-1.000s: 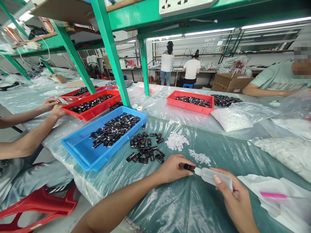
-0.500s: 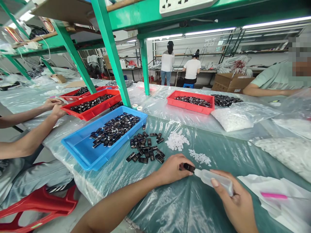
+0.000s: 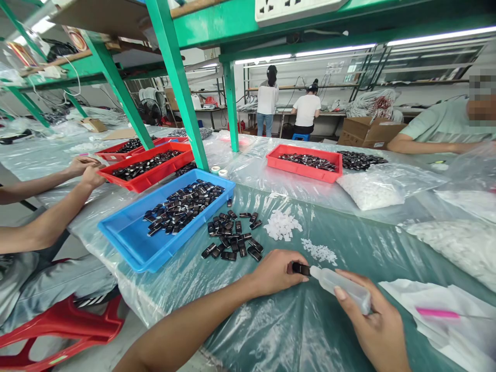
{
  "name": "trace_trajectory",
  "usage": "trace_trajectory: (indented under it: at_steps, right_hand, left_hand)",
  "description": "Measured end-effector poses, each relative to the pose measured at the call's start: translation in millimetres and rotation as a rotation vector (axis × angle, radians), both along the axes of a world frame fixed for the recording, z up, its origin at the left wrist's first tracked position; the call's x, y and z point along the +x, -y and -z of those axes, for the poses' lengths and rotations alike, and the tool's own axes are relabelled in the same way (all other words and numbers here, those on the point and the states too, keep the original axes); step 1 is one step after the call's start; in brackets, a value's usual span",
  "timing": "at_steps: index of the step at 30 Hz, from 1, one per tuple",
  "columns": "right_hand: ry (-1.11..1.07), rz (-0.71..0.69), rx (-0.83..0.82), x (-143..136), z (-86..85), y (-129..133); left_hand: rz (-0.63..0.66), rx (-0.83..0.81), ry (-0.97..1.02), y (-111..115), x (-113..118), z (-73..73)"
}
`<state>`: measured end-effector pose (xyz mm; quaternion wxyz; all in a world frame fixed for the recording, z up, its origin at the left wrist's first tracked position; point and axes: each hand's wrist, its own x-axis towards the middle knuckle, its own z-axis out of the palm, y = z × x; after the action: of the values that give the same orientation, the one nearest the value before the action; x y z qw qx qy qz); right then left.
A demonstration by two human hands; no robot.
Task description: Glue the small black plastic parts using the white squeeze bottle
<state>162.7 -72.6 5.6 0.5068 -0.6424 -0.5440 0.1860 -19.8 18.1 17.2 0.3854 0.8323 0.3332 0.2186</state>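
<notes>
While pinching a black piece (image 3: 301,269) in left fingers (image 3: 297,257), holds it flatter than before and grips a bottle (image 3: 335,282) in right fingers (image 3: 358,279).

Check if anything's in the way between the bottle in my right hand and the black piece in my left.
Nothing visible is. The nozzle of the bottle sits at the end of the black piece in your left hand; whether they touch is unclear. The small white bits lie beyond, off that line.

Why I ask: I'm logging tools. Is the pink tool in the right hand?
No, the right hand holds a bottle; the pink tool lies on a white sheet.
</notes>
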Motion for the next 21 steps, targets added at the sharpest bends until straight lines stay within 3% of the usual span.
trace_trajectory:
  at_steps: [21]
  right_hand:
    - [-0.01, 0.013, -0.003, 4.2, 2.1, 0.2]
  left_hand:
    - [-0.017, -0.027, 0.013, -0.2, -1.6, 0.7]
